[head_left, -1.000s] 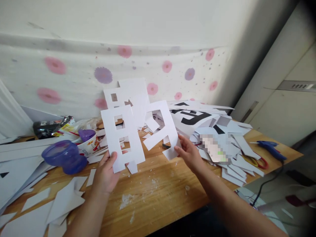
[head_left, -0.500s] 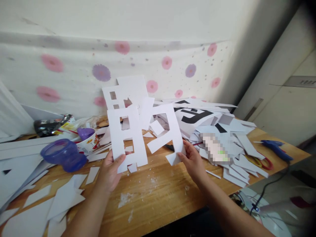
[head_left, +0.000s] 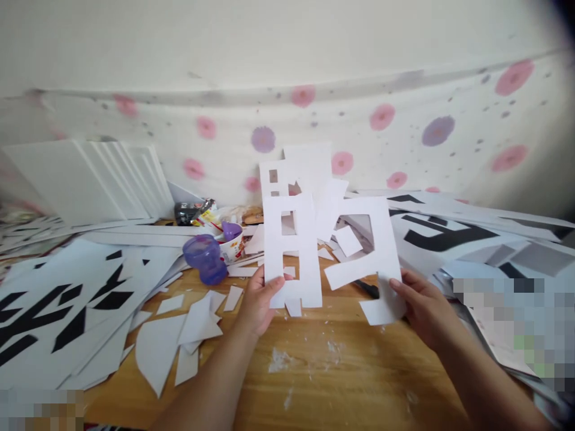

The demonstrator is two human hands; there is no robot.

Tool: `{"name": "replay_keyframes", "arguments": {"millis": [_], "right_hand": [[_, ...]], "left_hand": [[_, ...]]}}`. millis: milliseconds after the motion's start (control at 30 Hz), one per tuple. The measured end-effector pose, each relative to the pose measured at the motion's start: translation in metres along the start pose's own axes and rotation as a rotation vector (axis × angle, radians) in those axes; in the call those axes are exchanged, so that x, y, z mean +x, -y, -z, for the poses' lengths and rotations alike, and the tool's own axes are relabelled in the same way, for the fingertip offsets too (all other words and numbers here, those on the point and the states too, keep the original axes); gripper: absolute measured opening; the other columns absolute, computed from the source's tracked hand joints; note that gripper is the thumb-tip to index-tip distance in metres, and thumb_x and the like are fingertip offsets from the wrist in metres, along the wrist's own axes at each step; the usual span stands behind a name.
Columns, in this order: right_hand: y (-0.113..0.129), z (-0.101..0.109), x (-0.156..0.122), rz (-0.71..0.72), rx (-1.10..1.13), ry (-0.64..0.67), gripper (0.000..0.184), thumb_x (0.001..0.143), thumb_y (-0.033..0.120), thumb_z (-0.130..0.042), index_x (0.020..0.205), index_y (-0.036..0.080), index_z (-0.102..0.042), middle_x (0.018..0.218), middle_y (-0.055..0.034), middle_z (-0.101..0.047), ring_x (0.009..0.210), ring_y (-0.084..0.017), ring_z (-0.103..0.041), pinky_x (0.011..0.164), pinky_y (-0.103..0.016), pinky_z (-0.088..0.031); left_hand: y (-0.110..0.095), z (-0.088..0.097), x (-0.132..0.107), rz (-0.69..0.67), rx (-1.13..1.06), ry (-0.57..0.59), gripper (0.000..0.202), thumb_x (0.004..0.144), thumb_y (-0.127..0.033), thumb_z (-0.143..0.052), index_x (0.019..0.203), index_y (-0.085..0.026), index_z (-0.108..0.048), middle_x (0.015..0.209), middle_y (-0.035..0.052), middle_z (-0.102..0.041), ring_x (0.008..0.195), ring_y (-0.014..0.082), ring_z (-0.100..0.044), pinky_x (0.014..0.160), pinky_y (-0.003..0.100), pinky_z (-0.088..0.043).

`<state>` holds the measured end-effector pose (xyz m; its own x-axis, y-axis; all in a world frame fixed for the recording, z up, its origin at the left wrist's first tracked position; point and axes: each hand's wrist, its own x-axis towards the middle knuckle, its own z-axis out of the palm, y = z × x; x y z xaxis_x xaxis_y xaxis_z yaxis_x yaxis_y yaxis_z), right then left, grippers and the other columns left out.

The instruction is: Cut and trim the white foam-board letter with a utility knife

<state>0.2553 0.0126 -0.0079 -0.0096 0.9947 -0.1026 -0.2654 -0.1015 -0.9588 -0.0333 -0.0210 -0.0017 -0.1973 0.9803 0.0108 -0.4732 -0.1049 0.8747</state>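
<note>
My left hand [head_left: 263, 299] is closed, thumb in front, on the lower left edge of a white cut-out character piece [head_left: 306, 239] with two rectangular openings. My right hand [head_left: 420, 302] pinches the lower right side of a hooked white cut-out piece [head_left: 381, 239]. Both pieces are held upright above the table, side by side. Behind them stands a larger white cut-out board [head_left: 309, 164] with small square windows. White offcuts [head_left: 348, 240] lie behind the held pieces, and a dark handle [head_left: 367, 288] shows partly beneath the right one.
On the left, sheets with black printed shapes [head_left: 96, 299] and loose white scraps [head_left: 162, 347] cover the wooden table [head_left: 323, 371]. A purple-blue container [head_left: 205, 257] stands beside a paper cup [head_left: 232, 246]. White panels [head_left: 85, 179] lean at the back left; printed sheets [head_left: 449, 233] pile up on the right.
My view has turned left, bringing in the leaning panels and printed sheets. Both hands keep hold of their pieces; the right piece sits slightly lower and more tilted.
</note>
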Motion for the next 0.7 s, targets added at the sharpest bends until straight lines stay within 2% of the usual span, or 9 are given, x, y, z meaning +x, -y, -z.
{"name": "replay_keyframes", "arguments": {"millis": [100,233,367,433,533,633,700], "right_hand": [[-0.002,-0.004,0.006,-0.024,0.043,-0.001,0.039,0.064,0.033,-0.08,0.1,0.024,-0.068,0.088,-0.0035,-0.072,0.064,-0.019,-0.065,0.051,-0.027,-0.053],[-0.012,-0.005,0.009,-0.065,0.108,-0.038,0.042,0.059,0.031,-0.083,0.098,0.025,-0.067,0.076,-0.0005,-0.07,0.053,-0.016,-0.062,0.044,-0.025,-0.052],[-0.02,-0.006,0.008,-0.089,0.11,-0.042,0.041,0.057,0.034,-0.084,0.092,0.024,-0.065,0.068,0.0008,-0.066,0.047,-0.013,-0.056,0.038,-0.022,-0.048],[-0.023,-0.008,0.008,-0.103,0.109,-0.051,0.039,0.058,0.035,-0.084,0.089,0.023,-0.065,0.062,0.0021,-0.062,0.044,-0.013,-0.054,0.036,-0.021,-0.046],[-0.026,-0.01,0.006,-0.114,0.106,-0.058,0.035,0.059,0.036,-0.083,0.085,0.023,-0.064,0.058,0.0028,-0.059,0.042,-0.012,-0.052,0.035,-0.021,-0.044],[-0.027,-0.013,0.004,-0.118,0.103,-0.038,0.033,0.06,0.036,-0.082,0.085,0.024,-0.064,0.06,0.0024,-0.06,0.043,-0.012,-0.052,0.036,-0.021,-0.043],[-0.026,-0.014,0.003,-0.133,0.102,-0.012,0.032,0.061,0.036,-0.081,0.085,0.023,-0.063,0.061,0.0017,-0.06,0.045,-0.013,-0.053,0.038,-0.022,-0.044]], "left_hand": [[-0.003,0.001,-0.001,-0.001,-0.04,0.009,0.028,0.066,-0.027,-0.079,0.088,-0.015,-0.066,0.079,0.0041,-0.07,0.068,0.0172,-0.064,0.064,0.028,-0.049],[-0.005,0.005,0.001,0.026,-0.099,0.023,0.026,0.069,-0.032,-0.075,0.086,-0.014,-0.068,0.078,0.005,-0.069,0.068,0.0184,-0.064,0.064,0.03,-0.049],[-0.007,0.007,0.002,0.077,-0.186,0.044,0.035,0.074,-0.047,-0.066,0.083,-0.013,-0.069,0.08,0.0085,-0.07,0.075,0.0219,-0.065,0.072,0.033,-0.051],[-0.01,0.005,0.0,0.124,-0.238,0.086,0.036,0.076,-0.048,-0.064,0.083,-0.013,-0.07,0.08,0.0089,-0.07,0.075,0.0222,-0.065,0.072,0.033,-0.051],[-0.013,-0.002,-0.004,0.14,-0.254,0.146,0.028,0.066,-0.038,-0.074,0.079,-0.015,-0.069,0.076,0.0059,-0.068,0.066,0.0186,-0.062,0.062,0.029,-0.05],[-0.012,-0.008,-0.009,0.119,-0.256,0.159,0.029,0.053,-0.031,-0.081,0.074,-0.017,-0.066,0.073,0.0019,-0.064,0.061,0.0148,-0.058,0.056,0.026,-0.047],[-0.01,-0.011,-0.01,0.116,-0.253,0.169,0.028,0.053,-0.031,-0.082,0.072,-0.018,-0.065,0.072,0.0004,-0.061,0.062,0.0138,-0.056,0.057,0.026,-0.047]]}}
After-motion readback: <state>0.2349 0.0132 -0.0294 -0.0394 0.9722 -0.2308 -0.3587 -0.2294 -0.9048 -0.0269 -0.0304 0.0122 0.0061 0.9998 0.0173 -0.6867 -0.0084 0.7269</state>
